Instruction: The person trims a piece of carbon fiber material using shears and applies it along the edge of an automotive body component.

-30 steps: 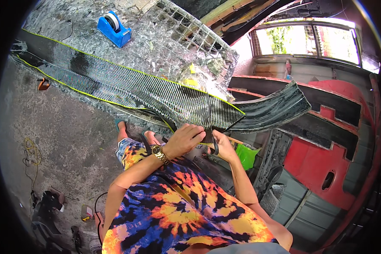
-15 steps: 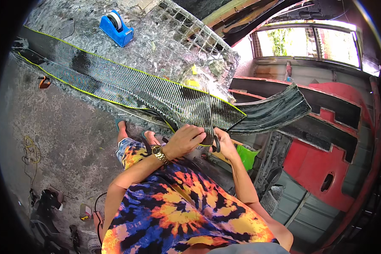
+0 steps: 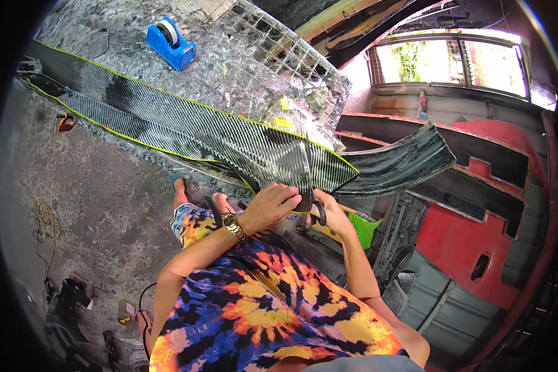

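Observation:
A long strip of black woven carbon fibre cloth (image 3: 180,124), edged in yellow-green, runs from the far left toward me over a dark curved mould (image 3: 403,162). My left hand (image 3: 271,206), a gold watch on its wrist, pinches the cloth's near edge. Beside it, my right hand (image 3: 333,217) has its fingers in the black loop handles of a pair of scissors (image 3: 320,212). Their blades are hard to tell from the cloth. A dark line crosses the weave just above the scissors, near the pointed right end of the strip.
A blue tape dispenser (image 3: 172,46) stands on the scuffed worktable (image 3: 223,74). An orange clamp (image 3: 64,121) sits at the table's left edge. Red and black moulded panels (image 3: 459,248) lean at the right. A yellow cord (image 3: 46,220) lies on the concrete floor.
The scissors' handle loops have shifted slightly and turned in my right hand. The line across the cloth looks darker, and the strip's pointed end has moved a little. My left hand stays in place.

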